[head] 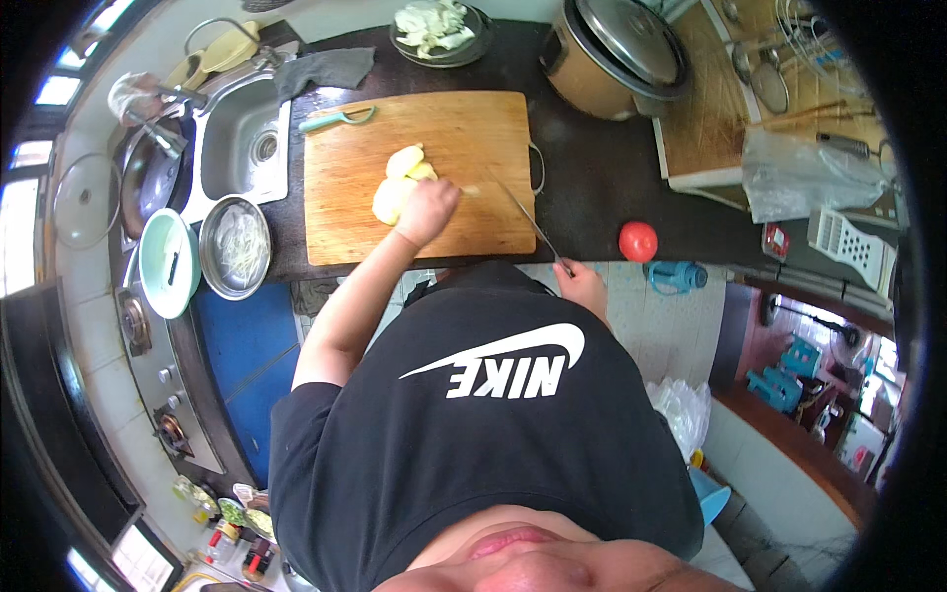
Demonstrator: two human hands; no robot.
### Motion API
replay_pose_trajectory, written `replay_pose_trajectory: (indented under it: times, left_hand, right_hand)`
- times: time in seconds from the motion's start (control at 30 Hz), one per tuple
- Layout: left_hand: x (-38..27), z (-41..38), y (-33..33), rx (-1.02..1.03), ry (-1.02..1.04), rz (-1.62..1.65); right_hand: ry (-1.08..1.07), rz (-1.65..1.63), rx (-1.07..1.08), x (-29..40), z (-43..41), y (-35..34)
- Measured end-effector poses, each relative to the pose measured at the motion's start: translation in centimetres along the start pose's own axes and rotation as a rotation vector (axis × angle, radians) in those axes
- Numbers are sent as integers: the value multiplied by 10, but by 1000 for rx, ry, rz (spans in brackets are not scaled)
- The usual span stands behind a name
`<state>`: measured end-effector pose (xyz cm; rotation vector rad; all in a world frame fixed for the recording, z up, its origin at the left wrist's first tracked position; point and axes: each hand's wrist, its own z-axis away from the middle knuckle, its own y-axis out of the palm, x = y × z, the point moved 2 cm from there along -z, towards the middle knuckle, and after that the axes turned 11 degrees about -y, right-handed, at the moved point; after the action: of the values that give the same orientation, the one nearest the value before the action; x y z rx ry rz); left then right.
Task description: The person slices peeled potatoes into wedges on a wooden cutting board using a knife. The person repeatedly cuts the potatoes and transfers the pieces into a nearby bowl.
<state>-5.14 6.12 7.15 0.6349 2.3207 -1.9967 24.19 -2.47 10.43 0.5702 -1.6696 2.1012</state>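
Several peeled potatoes (392, 198) lie in a cluster on a wooden cutting board (348, 229) in front of me. My left hand (429, 211) rests against the right side of the cluster, its fingers curled; whether it grips anything is hidden. A small pale piece (470, 191) lies just right of those fingers. In my right hand (582, 287), at the counter's front edge, is the handle of a kitchen knife (529, 216). The blade slants up and left over the right part of the board, apart from the potatoes. A green-handled peeler (336, 120) lies at the board's far left.
A tomato (638, 242) sits right of the board near the edge, by a blue bottle (675, 277). Behind stand a rice cooker (592, 74) and a plate (477, 44) of pale vegetables. Left are a sink (244, 155), a steel bowl (235, 285) with shreds and a green basin (170, 288).
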Motion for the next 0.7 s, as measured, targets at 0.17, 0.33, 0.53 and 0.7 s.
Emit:
replay_pose_trajectory:
  times: [0.17, 0.33, 0.53, 0.7]
  left_hand:
    - [-34, 52, 60, 108, 281, 14]
    - [-30, 68, 71, 79, 241, 128]
    - [-33, 60, 72, 202, 75, 257]
    - [-45, 51, 65, 65, -270, 500]
  right_hand:
    - [-50, -8, 98, 6, -6, -1]
    - [-66, -15, 236, 13, -11, 6]
    - [-75, 21, 247, 17, -13, 10]
    - [-47, -1, 253, 15, -12, 12]
